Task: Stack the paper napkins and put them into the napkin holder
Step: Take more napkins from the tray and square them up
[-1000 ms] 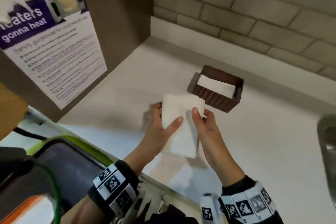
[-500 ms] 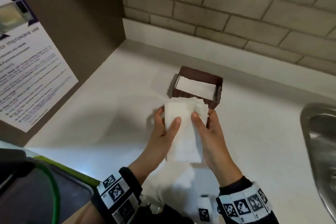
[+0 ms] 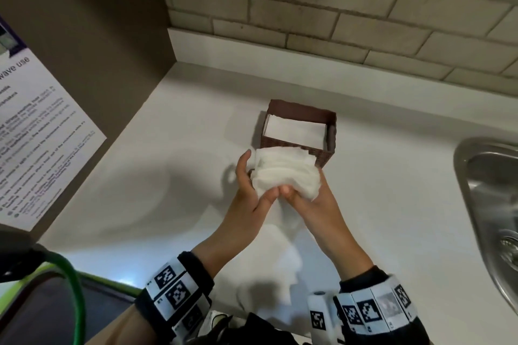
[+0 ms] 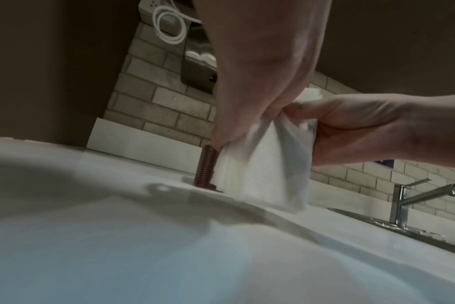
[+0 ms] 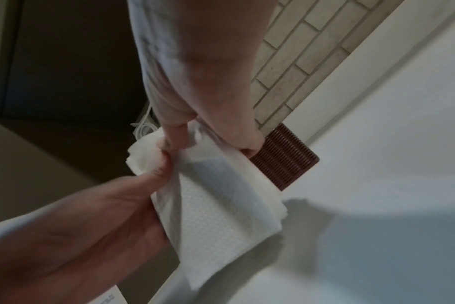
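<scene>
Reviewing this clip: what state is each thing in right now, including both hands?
napkin stack: held upright, off the counter, just before the holder
napkin holder: on the counter, open-topped, white napkins already inside
left hand: grips the stack
right hand: grips the stack
sink: no water visible

Black sleeves (image 3: 361, 279), white wristbands (image 3: 175, 293) w/ square b&w marker tags, both wrists.

Place: I see a shared kitchen.
Signs: a steel sink (image 3: 487, 221) and tap (image 4: 413, 197) – a white counter (image 3: 168, 176), a brick-tile wall (image 3: 336, 8) – a microwave rules poster (image 3: 42, 143).
</scene>
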`<state>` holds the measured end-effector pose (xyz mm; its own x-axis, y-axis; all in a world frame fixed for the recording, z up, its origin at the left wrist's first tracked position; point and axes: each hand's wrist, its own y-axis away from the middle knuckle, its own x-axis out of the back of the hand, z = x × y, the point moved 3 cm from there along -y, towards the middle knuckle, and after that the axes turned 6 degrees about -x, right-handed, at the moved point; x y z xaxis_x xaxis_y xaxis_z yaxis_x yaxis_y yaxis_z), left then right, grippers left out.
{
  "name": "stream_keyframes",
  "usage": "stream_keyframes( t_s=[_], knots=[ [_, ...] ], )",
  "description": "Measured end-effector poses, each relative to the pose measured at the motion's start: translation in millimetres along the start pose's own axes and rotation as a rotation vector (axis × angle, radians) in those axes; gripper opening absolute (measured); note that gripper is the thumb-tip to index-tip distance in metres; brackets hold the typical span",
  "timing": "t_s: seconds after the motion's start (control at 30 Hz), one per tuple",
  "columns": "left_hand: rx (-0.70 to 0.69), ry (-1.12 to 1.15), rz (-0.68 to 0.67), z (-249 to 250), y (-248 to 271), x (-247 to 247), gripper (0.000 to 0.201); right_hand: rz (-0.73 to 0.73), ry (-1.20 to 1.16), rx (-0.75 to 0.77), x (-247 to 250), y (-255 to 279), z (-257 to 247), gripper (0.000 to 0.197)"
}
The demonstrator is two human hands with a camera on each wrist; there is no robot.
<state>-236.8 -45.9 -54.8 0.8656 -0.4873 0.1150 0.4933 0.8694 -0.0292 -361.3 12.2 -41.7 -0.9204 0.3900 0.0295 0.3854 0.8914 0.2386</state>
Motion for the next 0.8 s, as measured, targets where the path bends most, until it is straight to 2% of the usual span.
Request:
stream_keyframes(
  t_s=[0.07,0.2,0.33,0.4,0.47,0.53,0.67,0.73,0.8],
  knots=[
    [-0.007,-0.019,-0.039,-6.2,2.0,1.5,0.062,-0.048,-0.014,0.003,2.4,2.6,7.0,0.056],
    [0.013,-0.003,-0.100,-20.8,4.0,2.8,0.064,-0.065,-0.008,0.000,1.8,6.4,17.3,0.053],
    [0.012,-0.036,-0.139,-13.1,-2.8,5.7,0.042,-0.008,0.029,0.015,-0.8,5.1,14.1,0.041],
    [0.016,-0.093,-0.115,-7.0,-5.5,7.8,0.020,0.021,0.058,0.033,-3.2,5.0,8.6,0.036],
    [0.005,-0.116,-0.066,-0.6,-7.8,8.8,0.012,0.070,0.088,0.037,-4.8,4.2,4.7,0.037],
    [0.034,-0.043,-0.015,5.2,-9.6,7.1,0.007,0.118,0.074,0.000,-6.5,2.1,4.3,0.043],
    [0.170,0.103,0.183,9.2,-18.4,8.2,0.035,0.027,-0.080,-0.237,-9.8,3.6,11.6,0.061],
    [0.222,0.165,0.325,7.5,-25.1,14.8,0.039,-0.044,-0.076,-0.292,-9.6,8.3,12.3,0.053],
    [0.217,0.248,0.429,6.6,-28.0,20.7,0.031,-0.050,-0.091,-0.292,-5.4,11.8,11.9,0.043]
  ],
)
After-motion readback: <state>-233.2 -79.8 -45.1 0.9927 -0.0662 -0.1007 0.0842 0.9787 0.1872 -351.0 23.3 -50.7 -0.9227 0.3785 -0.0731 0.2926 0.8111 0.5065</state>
